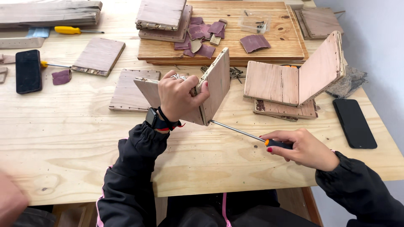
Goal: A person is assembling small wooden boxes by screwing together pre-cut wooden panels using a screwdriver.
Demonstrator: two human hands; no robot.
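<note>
- While I watch from the head view, my left hand [179, 96] is wrapped tight around two boards [202, 90] joined at a corner, fingers curled over the top edge, thumb pressed on the near face.
- I see the boards standing upright on the table [75, 138], near its middle, just ahead of me.
- My right hand [305, 149] is closed around a screwdriver [248, 135]; its fingers cover most of the orange and black handle.
- I follow the shaft running left to the bottom edge of the boards; I cannot make out the tip or any screw there.
- Off to the right I see a second joined pair [294, 80] resting on flat boards, with a dark phone [354, 123] beside it.
- At the lower left corner a blurred hand [10, 201] is cut off; I cannot tell whose.
</note>
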